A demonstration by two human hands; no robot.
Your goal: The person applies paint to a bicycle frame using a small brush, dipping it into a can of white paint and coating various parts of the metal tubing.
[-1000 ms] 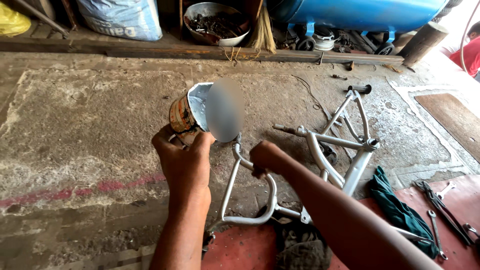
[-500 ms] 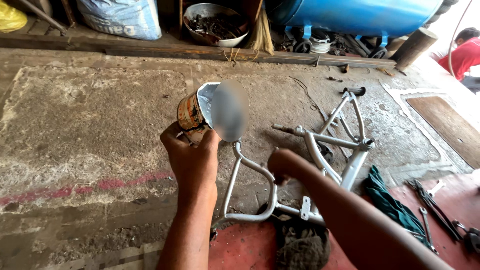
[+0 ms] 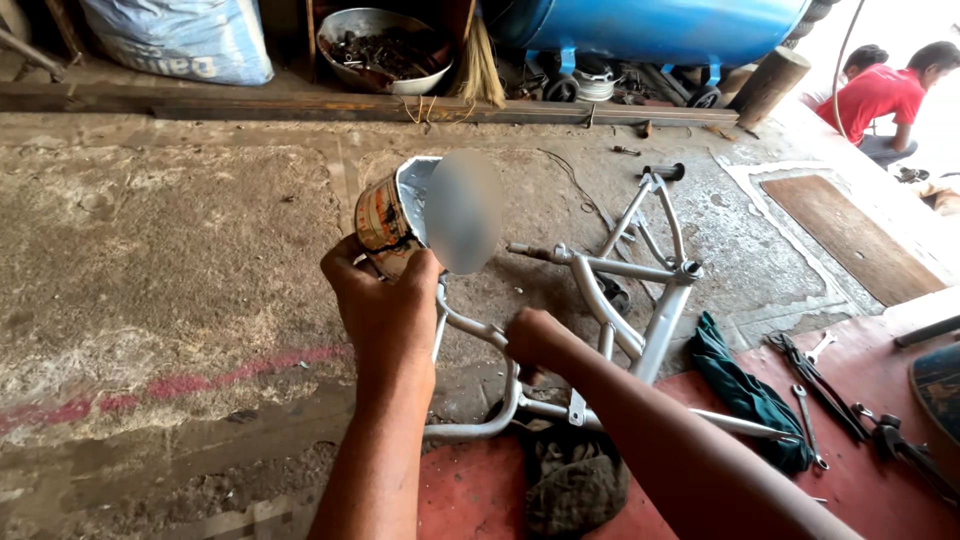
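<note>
My left hand [image 3: 382,302] grips a rusty open paint can [image 3: 392,215] tilted on its side, with pale paint inside and its mouth partly blurred. Below it a white-painted bicycle frame [image 3: 640,300] lies on the concrete floor. My right hand [image 3: 535,340] is closed low over one of the frame's tubes near the curved rear part; what the fingers hold is hidden from view.
A dark green rag [image 3: 745,395] and several spanners [image 3: 815,385] lie on the red mat [image 3: 870,470] at right. A grey cloth [image 3: 575,480] sits under the frame. Behind are a sack [image 3: 180,40], a metal bowl of parts [image 3: 385,50], a blue drum [image 3: 650,25] and a seated person in red [image 3: 880,95].
My left hand has kept the can raised, drifting slightly right. My right hand has slid down the frame towards me.
</note>
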